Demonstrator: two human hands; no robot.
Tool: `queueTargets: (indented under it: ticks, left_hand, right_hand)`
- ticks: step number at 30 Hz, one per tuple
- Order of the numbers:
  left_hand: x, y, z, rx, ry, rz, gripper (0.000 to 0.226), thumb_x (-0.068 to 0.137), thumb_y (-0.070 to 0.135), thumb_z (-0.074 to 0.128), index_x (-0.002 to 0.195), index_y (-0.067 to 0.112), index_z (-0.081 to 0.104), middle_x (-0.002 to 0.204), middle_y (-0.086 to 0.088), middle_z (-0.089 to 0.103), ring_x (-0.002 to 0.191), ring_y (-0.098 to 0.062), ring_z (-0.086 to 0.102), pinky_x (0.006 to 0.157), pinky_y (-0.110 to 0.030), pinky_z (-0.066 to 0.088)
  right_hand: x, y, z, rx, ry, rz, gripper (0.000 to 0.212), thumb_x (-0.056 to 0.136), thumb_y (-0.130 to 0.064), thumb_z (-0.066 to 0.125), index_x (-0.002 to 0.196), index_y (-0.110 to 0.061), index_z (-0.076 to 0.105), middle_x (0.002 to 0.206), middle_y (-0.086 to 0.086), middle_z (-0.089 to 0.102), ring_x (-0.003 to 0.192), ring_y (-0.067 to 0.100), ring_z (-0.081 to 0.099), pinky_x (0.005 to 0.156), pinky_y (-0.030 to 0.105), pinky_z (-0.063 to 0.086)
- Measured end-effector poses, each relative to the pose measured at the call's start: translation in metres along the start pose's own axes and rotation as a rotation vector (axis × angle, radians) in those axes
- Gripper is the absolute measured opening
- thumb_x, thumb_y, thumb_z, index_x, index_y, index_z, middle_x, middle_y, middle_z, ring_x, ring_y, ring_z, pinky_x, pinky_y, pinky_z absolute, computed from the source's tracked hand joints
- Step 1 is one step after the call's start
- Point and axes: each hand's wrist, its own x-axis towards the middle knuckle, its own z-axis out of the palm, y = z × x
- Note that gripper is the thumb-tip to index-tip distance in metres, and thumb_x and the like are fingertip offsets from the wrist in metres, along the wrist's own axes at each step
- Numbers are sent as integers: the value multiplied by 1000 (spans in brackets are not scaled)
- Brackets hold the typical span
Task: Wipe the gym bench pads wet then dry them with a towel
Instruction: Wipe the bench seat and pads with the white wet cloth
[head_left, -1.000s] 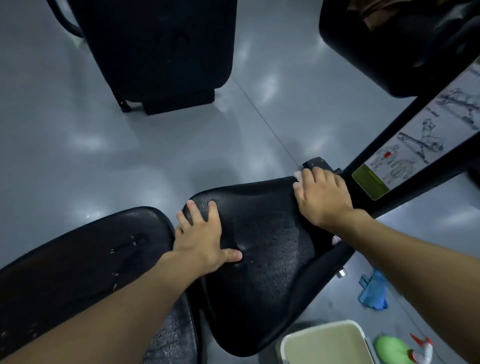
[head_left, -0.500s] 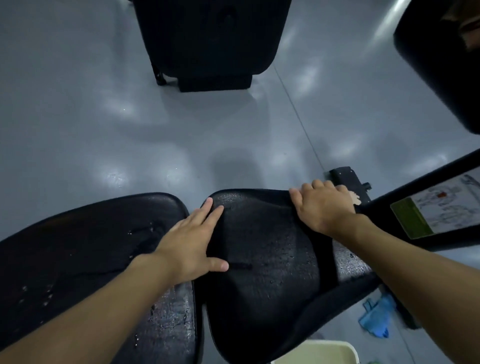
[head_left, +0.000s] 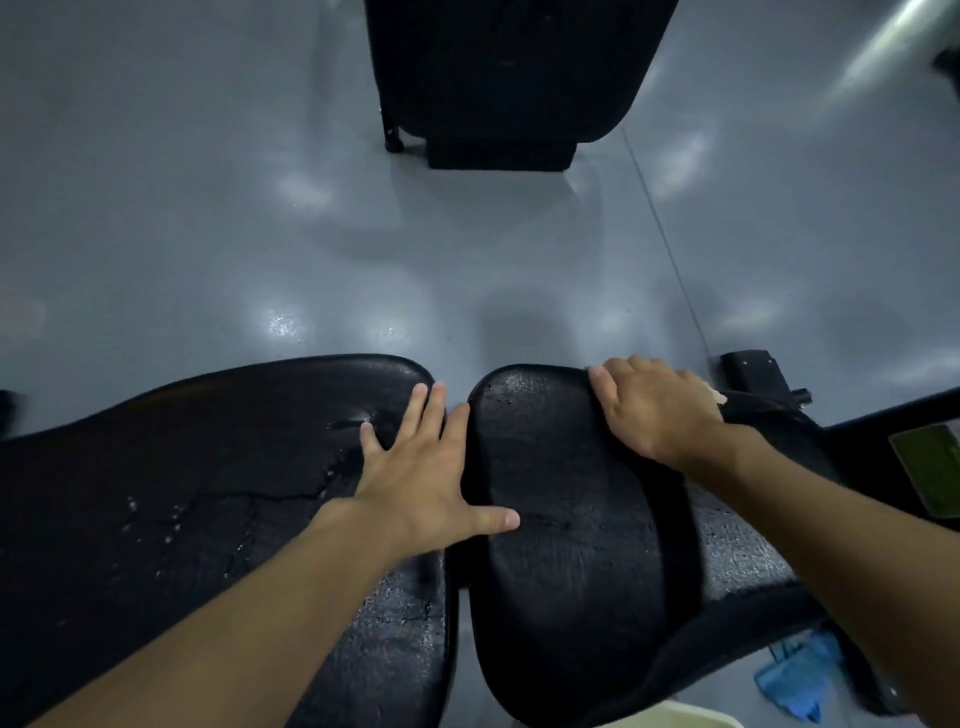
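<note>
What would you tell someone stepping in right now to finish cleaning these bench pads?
Left hand: flat, fingers straight, bridging the gap between the left pad and the right pad.
Right hand: on the right pad's far edge, fingers bent over it. A scrap of pale cloth peeks out beneath; grip unclear.
Blue cloth: on the floor, lower right.
Done: both pads show droplets, so wetting looks done or under way.
Left: finish wiping, then towel both pads dry.
</note>
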Motion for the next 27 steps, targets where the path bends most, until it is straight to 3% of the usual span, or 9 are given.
queueTargets:
  ticks: [4,9,11,14,18,21,23,27]
  left_hand:
    - [0,1,2,-57,20,9,128,63,80,65,154,23,-5,161,4,-25,144,-11,-30,115,-65,-2]
    - [-8,-18,5,-238,93,96,119,66,56,78,153,21,4,163,10,-11,147,-4,-15,119,-53,-9]
    - [-18,-33,8,-332,119,119,107,72,38,77,152,22,7,162,13,-1,148,-5,0,122,-43,0]
    - [-36,-51,12,-445,108,108,88,80,21,66,150,26,13,158,21,5,144,-15,24,118,-33,24]
    - [-48,-60,17,-393,73,190,79,87,16,58,152,24,14,161,21,-5,145,5,-8,120,-21,3]
    - [-47,-62,21,-308,82,228,80,91,34,59,154,22,11,162,17,-11,142,8,-16,112,-15,-6]
    - [-47,-62,23,-275,86,233,88,90,45,62,155,21,9,162,16,-14,142,6,-17,112,-16,-8]
    - [-57,-63,31,-142,67,214,108,83,63,60,156,21,-8,160,9,-27,143,-2,-27,120,-29,-10]
  right_hand:
    - [11,-49,3,24,12,-57,51,104,-47,16,124,-17,53,128,10,56,123,31,47,105,47,30]
    - [27,-119,8,-105,-47,-323,45,104,-40,17,123,-24,55,125,6,56,120,28,47,98,44,33]
    - [25,-130,11,-174,-42,-413,45,105,-38,17,120,-27,57,120,5,58,117,28,48,95,43,32]
    - [13,-123,22,-235,52,-542,59,103,-41,12,108,-22,67,112,-1,62,118,25,49,110,43,28]
    - [-3,-105,31,-280,79,-765,65,99,-43,12,104,-18,72,111,-6,65,127,20,47,120,42,18]
    - [13,-114,24,-333,9,-623,60,101,-41,11,113,-20,66,120,-8,60,129,14,43,121,43,11]
    - [10,-122,25,-338,26,-566,58,101,-39,13,112,-19,67,121,-6,60,131,16,41,120,47,12]
    - [-62,-102,42,-282,75,-783,56,100,-38,20,108,-17,71,121,-4,62,140,23,37,120,52,13]
